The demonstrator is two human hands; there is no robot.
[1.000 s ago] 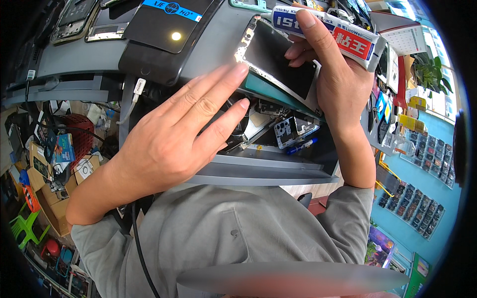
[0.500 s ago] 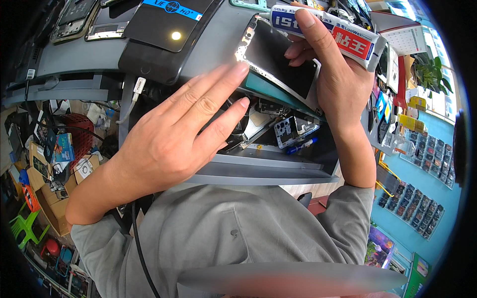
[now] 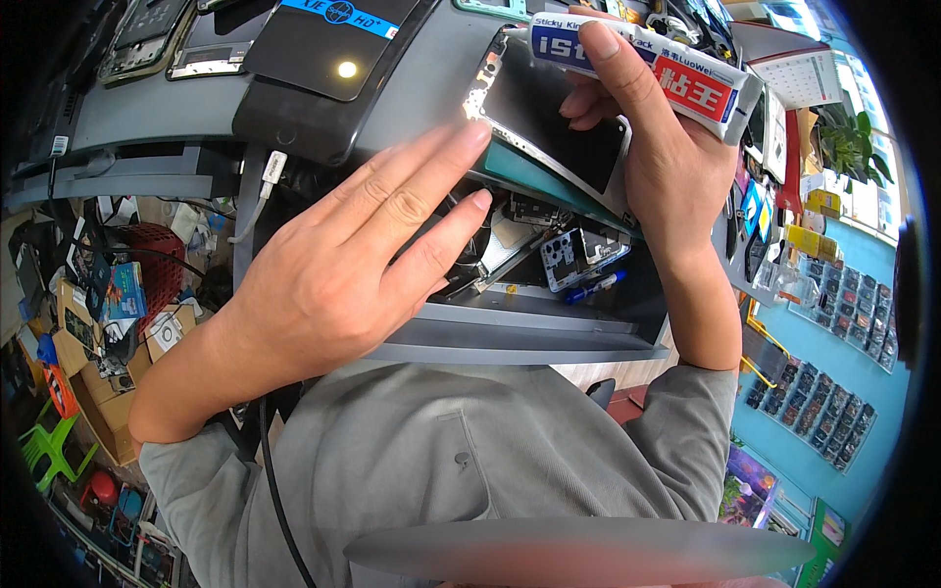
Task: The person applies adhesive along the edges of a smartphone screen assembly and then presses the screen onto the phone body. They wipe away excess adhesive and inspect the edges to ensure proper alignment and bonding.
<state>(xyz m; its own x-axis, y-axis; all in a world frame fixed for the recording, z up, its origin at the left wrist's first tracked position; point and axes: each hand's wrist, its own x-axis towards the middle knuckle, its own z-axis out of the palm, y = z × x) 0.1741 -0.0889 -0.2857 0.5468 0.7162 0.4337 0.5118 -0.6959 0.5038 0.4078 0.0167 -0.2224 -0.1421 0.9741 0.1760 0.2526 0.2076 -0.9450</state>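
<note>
My right hand (image 3: pixel 676 167) is wrapped round a white, blue and red glue tube (image 3: pixel 698 90), thumb on top, with the tube's narrow end pointing left. Below the tube lies a phone frame (image 3: pixel 554 113) with a dark flat inside and a pale metal rim. The tube's tip is close to the frame's far left corner. Fingers stretched out, my left hand (image 3: pixel 338 265) reaches to the frame's near left corner, its fingertips at the rim and nothing held. Under the frame shows the edge of a green mat (image 3: pixel 549 184).
An open drawer (image 3: pixel 529 328) below holds phone parts and a blue marker (image 3: pixel 596 286). At the upper left, a black tablet-like device (image 3: pixel 294 122) carries a flat dark box (image 3: pixel 323 49). A white cable plug (image 3: pixel 275 169) hangs at the desk edge. Cluttered boxes stand at left.
The glue tube has shifted very slightly to the left along with my right hand's fingers. My left hand stays where it was.
</note>
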